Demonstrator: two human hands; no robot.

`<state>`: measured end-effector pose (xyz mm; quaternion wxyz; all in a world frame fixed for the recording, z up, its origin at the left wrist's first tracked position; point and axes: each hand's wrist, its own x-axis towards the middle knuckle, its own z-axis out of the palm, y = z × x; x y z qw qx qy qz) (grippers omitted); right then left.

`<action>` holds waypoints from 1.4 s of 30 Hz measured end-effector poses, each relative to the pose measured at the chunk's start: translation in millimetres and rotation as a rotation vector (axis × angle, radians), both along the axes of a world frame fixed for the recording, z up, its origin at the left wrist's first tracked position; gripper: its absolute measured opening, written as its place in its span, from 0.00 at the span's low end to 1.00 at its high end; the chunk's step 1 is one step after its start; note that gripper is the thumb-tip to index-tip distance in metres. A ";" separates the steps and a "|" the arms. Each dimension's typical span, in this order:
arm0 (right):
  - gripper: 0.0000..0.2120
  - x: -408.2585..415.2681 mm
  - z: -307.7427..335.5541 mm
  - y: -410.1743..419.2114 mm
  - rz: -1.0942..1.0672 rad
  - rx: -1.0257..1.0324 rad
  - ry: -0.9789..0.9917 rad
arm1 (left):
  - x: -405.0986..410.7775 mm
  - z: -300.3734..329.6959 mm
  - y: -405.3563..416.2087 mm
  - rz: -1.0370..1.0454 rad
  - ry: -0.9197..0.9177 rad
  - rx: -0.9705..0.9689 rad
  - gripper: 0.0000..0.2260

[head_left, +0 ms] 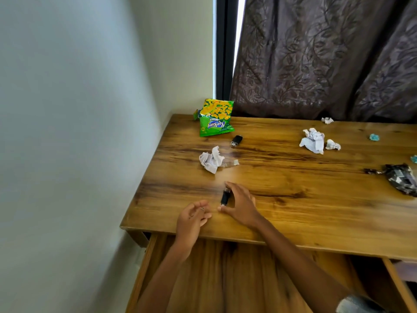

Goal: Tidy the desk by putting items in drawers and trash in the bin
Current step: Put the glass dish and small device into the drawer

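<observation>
- Here the black USB stick (225, 196) lies near the desk's (293, 213) front edge, toward its left end, with the right hand (242, 205) arched over it — forefinger at its far tip, thumb at its near end, fingers curled to pinch it lengthwise. Whether it is already lifted or still resting on the wood is hard to tell.
- The left hand (191, 219) rests just beside it at the front edge, fingers loosely curled and holding nothing; it seems placed to steady or to receive.
- Directly below the front edge an open drawer (225, 279) stands pulled out, which is probably why the stick is being taken at this spot: it need only travel over the edge and down.
- A second black USB stick (236, 140) sits farther back, near the green snack bag (215, 117) in the back-left corner.
- Trash is spread outward from there — a crumpled white paper (211, 159) behind the hands, more crumpled papers (313, 141) toward the back right, and a dark wrapper (399, 178) at the right edge.
- No bin is in view.
</observation>
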<state>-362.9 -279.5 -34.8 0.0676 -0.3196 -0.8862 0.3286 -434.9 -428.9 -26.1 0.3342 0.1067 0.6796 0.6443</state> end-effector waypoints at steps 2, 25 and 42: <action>0.37 1.3 -0.9 0.5 -0.045 0.002 0.053 | -8.0 2.2 1.1 -0.011 -0.122 0.014 0.09; 0.13 -35.0 42.4 44.0 0.017 -0.046 0.187 | -33.4 -11.3 19.3 -0.297 -0.754 0.327 0.15; 0.32 -136.8 40.0 174.4 0.167 0.663 -0.579 | -73.7 -75.7 40.6 -0.400 -0.670 0.709 0.18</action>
